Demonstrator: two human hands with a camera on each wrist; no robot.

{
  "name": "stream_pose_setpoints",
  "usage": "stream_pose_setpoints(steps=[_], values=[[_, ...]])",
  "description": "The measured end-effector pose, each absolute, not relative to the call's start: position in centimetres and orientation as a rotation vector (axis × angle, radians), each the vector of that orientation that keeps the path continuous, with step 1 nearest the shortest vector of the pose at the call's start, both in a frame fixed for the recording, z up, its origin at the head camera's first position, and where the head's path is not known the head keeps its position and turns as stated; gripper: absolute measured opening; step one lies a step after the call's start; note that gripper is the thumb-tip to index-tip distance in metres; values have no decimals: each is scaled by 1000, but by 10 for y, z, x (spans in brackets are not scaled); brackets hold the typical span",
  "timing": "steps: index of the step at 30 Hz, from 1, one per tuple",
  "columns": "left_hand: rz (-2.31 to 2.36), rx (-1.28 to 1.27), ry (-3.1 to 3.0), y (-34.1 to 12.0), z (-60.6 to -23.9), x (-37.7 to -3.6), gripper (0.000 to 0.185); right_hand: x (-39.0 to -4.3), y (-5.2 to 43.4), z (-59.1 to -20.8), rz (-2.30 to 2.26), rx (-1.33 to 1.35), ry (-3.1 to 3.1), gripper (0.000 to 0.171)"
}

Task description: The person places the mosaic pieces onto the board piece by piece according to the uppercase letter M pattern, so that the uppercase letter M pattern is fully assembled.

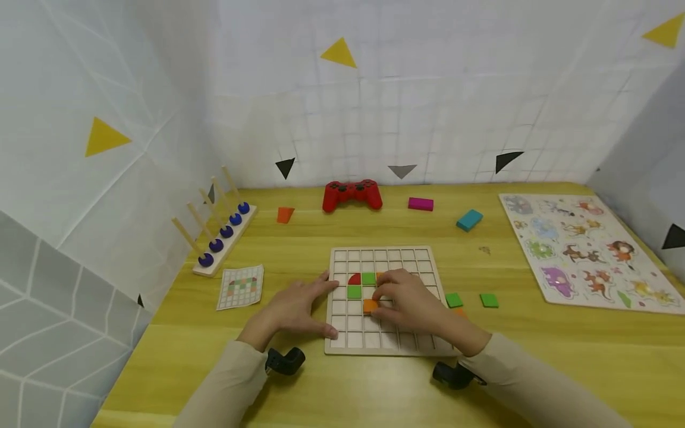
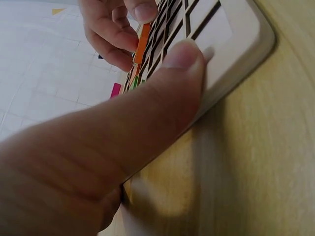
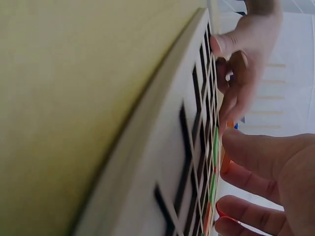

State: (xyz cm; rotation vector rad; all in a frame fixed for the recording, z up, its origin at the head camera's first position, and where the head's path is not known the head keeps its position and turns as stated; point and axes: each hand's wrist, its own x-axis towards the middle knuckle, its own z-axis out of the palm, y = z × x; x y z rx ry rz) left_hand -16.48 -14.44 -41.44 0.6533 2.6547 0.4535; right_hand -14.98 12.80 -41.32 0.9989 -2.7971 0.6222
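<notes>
Right hand (image 1: pixel 409 300): fingers curled, pinching orange tile (image 1: pixel 370 305) in a middle cell of grid board (image 1: pixel 382 348). Left hand (image 1: pixel 299 306): fingers straight, flat against board's left edge, thumb on frame. Board flat on worktop (image 1: pixel 535 356).

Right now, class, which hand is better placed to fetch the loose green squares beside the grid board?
Probably the right hand: the green squares lie on its side of the grid board. It is pinching an orange tile, though. The left hand steadies the board's far edge.
</notes>
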Motion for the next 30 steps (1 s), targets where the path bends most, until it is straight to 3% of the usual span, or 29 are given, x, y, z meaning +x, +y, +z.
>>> stream_pose_setpoints(steps=[20,30], values=[[471,656,2653,-146,-418,-158,97,-142,100,-420,572,1000,-2761,24],[455,640,2652,-144,-410,-164,98,-148,101,-419,577,1018,-2757,15]])
